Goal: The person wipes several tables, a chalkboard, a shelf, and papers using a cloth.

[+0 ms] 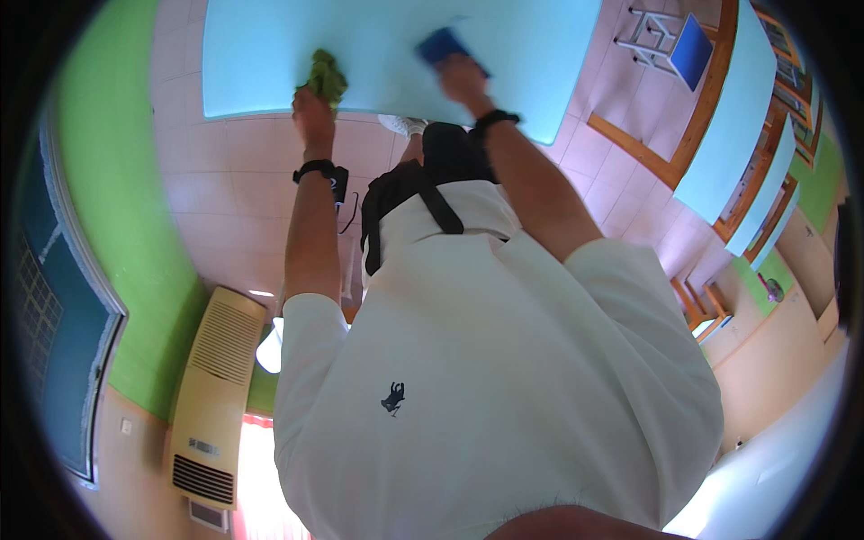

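Observation:
A light blue tabletop [385, 40] lies before me. My left hand [313, 115], at the table's near edge, grips a crumpled green cloth [327, 75]; part of the cloth rests over the tabletop. Farther right, my right hand [462, 77] is on a dark blue flat object [442, 46] above or against the table surface. Motion blurs this object, and I cannot tell just what it is. Black bands circle both wrists.
Right of the table stands a small stool with a blue seat [692, 52], beside wood-framed light blue tables [732, 135]. A tall beige air conditioner [216, 398] stands by the green wall [115, 169] at left.

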A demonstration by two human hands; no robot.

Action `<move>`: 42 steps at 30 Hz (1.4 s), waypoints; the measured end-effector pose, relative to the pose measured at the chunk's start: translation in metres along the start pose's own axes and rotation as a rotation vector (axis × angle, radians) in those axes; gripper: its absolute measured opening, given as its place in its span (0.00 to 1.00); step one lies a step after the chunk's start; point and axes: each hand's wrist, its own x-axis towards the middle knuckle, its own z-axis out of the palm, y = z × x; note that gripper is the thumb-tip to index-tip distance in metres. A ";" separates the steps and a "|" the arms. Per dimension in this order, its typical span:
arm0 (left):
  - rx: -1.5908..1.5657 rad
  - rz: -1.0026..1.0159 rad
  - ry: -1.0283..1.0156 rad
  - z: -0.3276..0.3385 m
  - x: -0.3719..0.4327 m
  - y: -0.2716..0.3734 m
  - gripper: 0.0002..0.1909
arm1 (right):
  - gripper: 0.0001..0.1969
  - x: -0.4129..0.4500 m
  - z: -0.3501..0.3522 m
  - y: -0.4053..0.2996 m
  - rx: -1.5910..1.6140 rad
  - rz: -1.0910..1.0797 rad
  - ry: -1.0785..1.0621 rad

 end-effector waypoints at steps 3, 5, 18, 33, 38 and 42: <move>-0.040 -0.152 -0.042 -0.024 0.005 -0.027 0.14 | 0.20 -0.009 -0.016 -0.130 0.203 0.140 -0.310; -0.036 -0.131 -0.044 -0.033 0.012 -0.035 0.15 | 0.18 -0.022 -0.029 -0.159 0.281 0.089 -0.285; -0.392 0.595 -0.067 0.033 0.001 0.112 0.23 | 0.36 -0.033 -0.060 0.100 0.828 0.751 -0.410; -0.140 0.649 0.114 -0.031 0.078 -0.097 0.28 | 0.28 -0.076 -0.002 0.055 0.193 0.612 0.126; -0.141 0.435 -0.064 -0.061 0.101 -0.150 0.28 | 0.33 -0.079 -0.026 0.069 0.174 0.686 0.317; -0.636 0.143 -0.108 -0.040 0.112 -0.174 0.30 | 0.42 -0.080 -0.025 0.105 0.215 0.677 0.199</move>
